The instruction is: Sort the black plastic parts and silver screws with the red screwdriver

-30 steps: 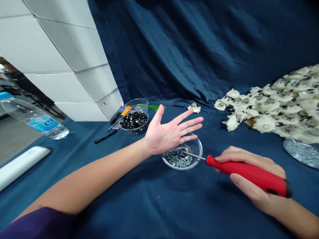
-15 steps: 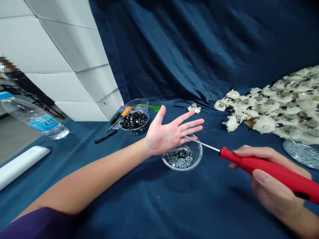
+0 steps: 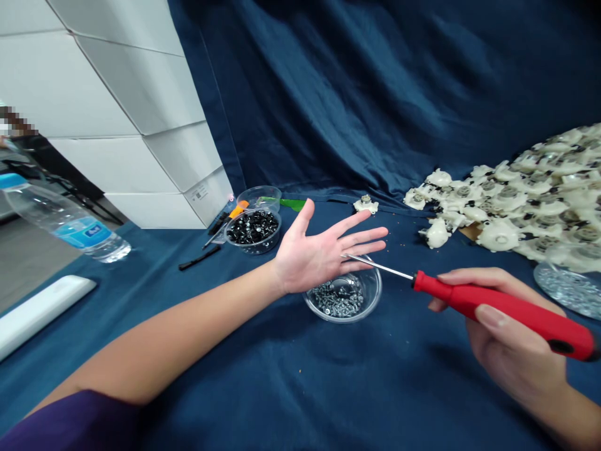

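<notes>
"First item?"
"Red-handled screwdriver [image 3: 464, 300]: was gripped in the right hand's [image 3: 521, 360] curled fingers, near right, shaft pointing left."
"Left hand [image 3: 314, 257]?"
"Palm showed, fingers spread wide, nothing visibly held; whether the screwdriver's tip touched it could not be told."
"Next?"
"Clear bowl [image 3: 373, 293], silver screws [image 3: 340, 303] inside, stood partly hidden by that hand."

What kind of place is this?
It looks like a workshop, probably. The right hand holds a red screwdriver, little silver screws lie in a clear bowl, and there's a big pile of whitish parts.
</notes>
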`<act>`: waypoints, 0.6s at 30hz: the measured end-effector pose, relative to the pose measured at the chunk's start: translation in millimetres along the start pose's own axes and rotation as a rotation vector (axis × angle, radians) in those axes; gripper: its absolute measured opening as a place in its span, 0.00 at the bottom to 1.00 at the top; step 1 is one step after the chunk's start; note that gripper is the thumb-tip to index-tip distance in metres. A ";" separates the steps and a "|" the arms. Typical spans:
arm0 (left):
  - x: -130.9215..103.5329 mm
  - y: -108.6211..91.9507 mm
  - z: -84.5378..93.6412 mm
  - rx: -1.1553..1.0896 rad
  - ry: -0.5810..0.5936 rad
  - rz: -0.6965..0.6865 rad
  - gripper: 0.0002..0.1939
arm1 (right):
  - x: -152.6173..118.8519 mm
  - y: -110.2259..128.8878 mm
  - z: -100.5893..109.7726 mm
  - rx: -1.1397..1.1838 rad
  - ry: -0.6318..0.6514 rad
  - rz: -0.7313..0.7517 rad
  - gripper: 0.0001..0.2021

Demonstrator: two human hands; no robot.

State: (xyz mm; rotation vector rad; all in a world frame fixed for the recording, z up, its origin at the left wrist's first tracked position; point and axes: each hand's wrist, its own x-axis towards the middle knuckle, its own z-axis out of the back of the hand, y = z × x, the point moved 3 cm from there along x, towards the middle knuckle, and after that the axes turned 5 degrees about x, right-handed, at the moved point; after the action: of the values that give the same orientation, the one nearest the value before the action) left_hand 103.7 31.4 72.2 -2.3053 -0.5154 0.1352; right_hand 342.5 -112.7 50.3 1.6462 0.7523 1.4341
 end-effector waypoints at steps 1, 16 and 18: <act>-0.2 0.2 -0.8 0.003 0.004 0.004 0.44 | -1.3 1.3 -1.5 0.012 -0.042 -0.025 0.12; 0.3 2.2 -5.0 -0.013 0.007 0.017 0.50 | -4.1 0.3 -1.4 -0.109 0.189 -0.127 0.13; 0.2 2.1 -4.7 -0.003 0.009 0.018 0.51 | -3.9 0.0 1.5 -0.123 0.179 -0.069 0.13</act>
State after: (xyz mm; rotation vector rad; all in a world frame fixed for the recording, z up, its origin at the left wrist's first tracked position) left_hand 105.8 27.0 74.0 -2.3132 -0.4901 0.1325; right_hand 343.3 -116.3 48.3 1.3989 0.7958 1.5608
